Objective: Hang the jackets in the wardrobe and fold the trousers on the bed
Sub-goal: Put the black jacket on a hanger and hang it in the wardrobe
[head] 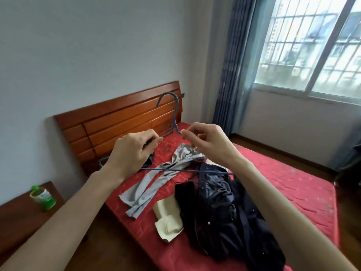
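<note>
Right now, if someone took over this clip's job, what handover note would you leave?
Left hand and right hand both grip the blue wire hanger, held up over the bed, nothing on it yet.
Dark jacket lies crumpled on the mattress; grey trousers lie unfolded beside it, with a cream garment between.
Done: hanger picked up.
Left: hang jacket, fold trousers. Wardrobe not in view.

Both hands hold a blue wire hanger [174, 122] up over the bed [283, 184]: the left hand [134, 151] grips its left shoulder, the right hand [203, 139] pinches just beside the neck. Below lie grey trousers [156, 178], a dark jacket [224, 212] and a cream garment [168, 218]. A green-capped bottle [43, 196] stands on the nightstand [17, 222], left.
</note>
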